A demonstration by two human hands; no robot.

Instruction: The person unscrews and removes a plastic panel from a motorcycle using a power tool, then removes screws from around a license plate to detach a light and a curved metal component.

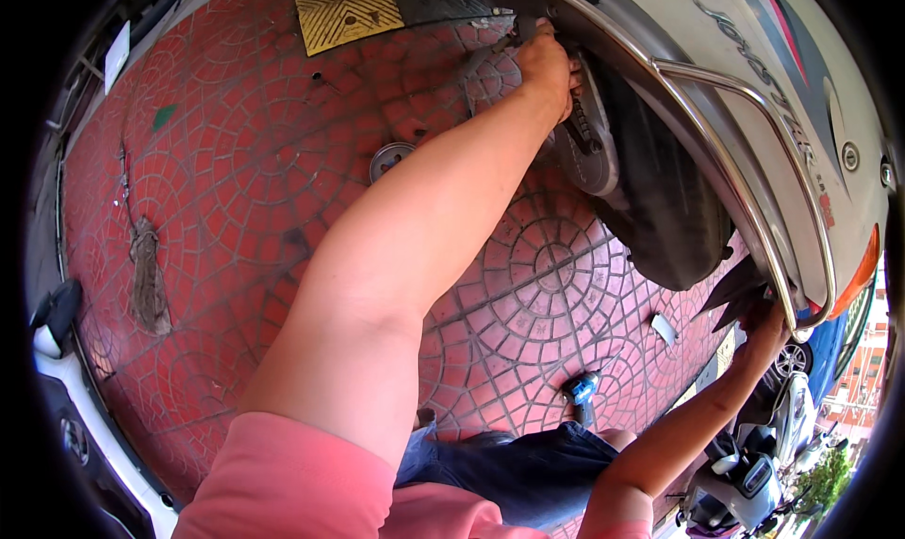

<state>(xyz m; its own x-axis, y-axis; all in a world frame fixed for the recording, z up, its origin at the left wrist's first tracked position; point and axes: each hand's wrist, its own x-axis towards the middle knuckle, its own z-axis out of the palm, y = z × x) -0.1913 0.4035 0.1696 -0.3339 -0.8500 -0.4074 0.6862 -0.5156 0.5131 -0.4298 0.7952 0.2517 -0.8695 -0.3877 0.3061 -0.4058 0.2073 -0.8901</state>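
Note:
A pale scooter (pixel 754 30) with a chrome side rail (pixel 745 199) fills the right side. My left arm reaches far forward to its lower side, where my left hand (pixel 547 66) has its fingers curled at a grey casing (pixel 589 157); what they grip is hidden. A toothed dark strip shows inside the casing, just below the hand. Behind the casing is the dark rear wheel (pixel 674 209). My right hand (pixel 762 324) is at the scooter's tail, by the rail's rear end and some dark plastic; its fingers are mostly covered.
On the red patterned paving (pixel 236 181) lie a blue power drill (pixel 583 388), a pale flat piece (pixel 664 329), a round metal part (pixel 385 159) and a dirty rag (pixel 146 280). A yellow ramp (pixel 349 16) sits far ahead. Other scooters (pixel 745 482) stand at lower right.

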